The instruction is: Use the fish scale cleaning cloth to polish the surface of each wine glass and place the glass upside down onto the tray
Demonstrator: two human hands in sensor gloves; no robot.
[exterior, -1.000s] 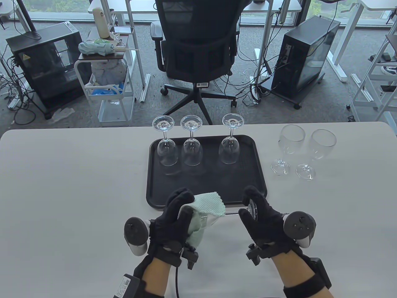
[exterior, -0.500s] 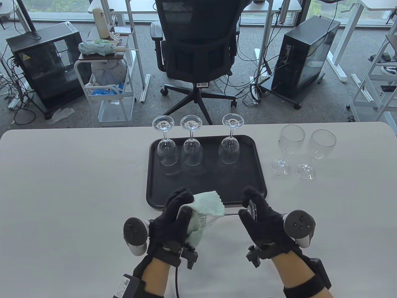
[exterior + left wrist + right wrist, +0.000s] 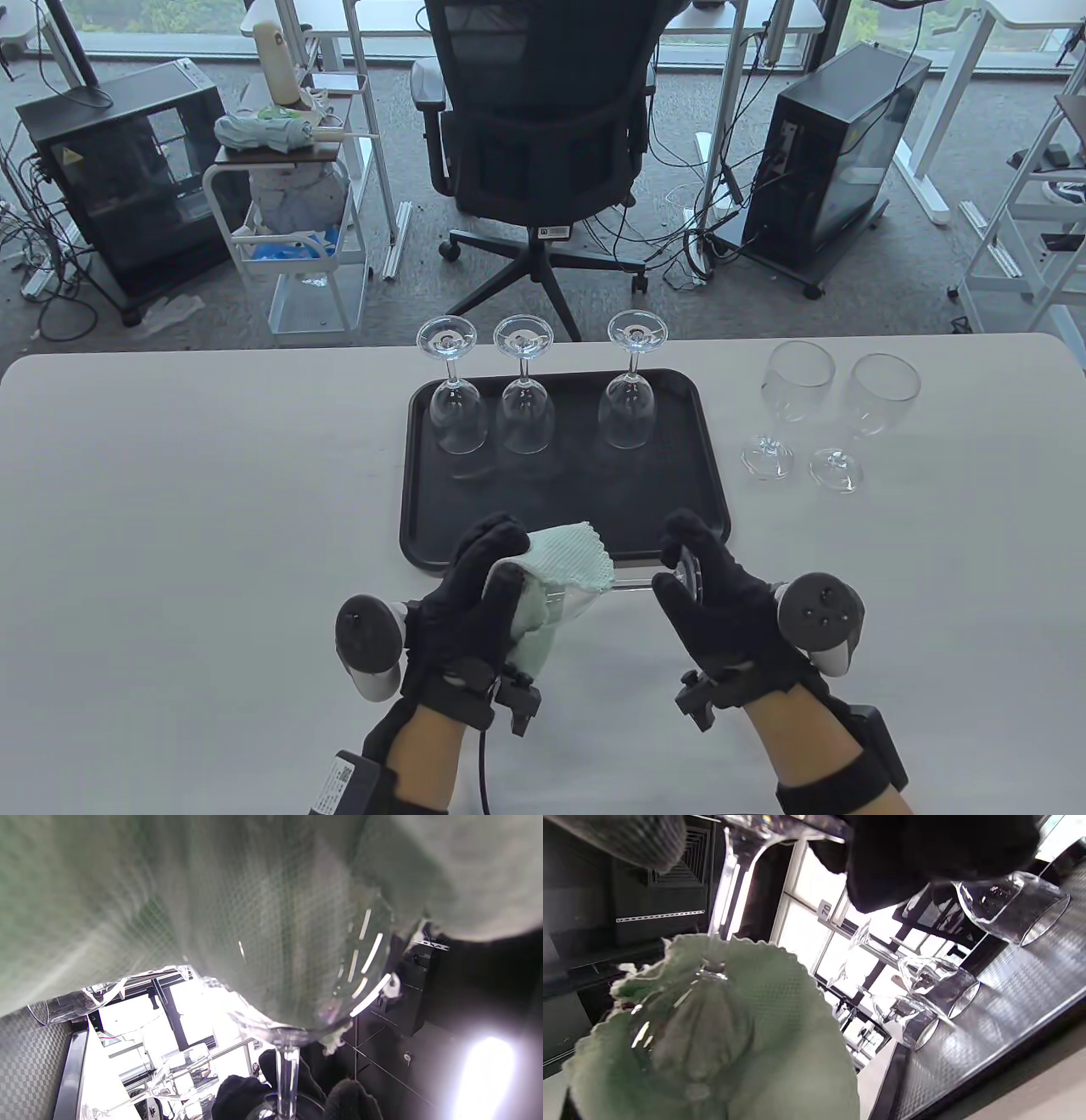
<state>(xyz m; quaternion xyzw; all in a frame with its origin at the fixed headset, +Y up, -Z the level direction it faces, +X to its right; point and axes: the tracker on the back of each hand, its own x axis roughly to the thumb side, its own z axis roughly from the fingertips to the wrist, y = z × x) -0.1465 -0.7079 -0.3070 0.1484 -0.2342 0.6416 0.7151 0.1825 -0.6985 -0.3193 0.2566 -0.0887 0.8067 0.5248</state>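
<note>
A wine glass (image 3: pixel 594 592) lies on its side in the air between my hands, just in front of the black tray (image 3: pixel 687 518). My left hand (image 3: pixel 479 586) grips its bowl through the pale green cloth (image 3: pixel 568 556). My right hand (image 3: pixel 704 577) holds the foot (image 3: pixel 689 573) and stem. The left wrist view shows the cloth (image 3: pixel 212 899) wrapped over the bowl and the stem (image 3: pixel 287 1077). In the right wrist view the cloth (image 3: pixel 734 1035) covers the bowl. Three glasses (image 3: pixel 459 418) (image 3: pixel 525 416) (image 3: pixel 629 413) stand upside down at the tray's far edge.
Two upright wine glasses (image 3: pixel 785 407) (image 3: pixel 865 416) stand on the white table (image 3: pixel 170 509) right of the tray. Beyond the far table edge are an office chair (image 3: pixel 543 144), a cart and computer cases on the floor.
Almost nothing: the left hand and cloth shift very slightly on the bowl. The right hand stays on the foot.
</note>
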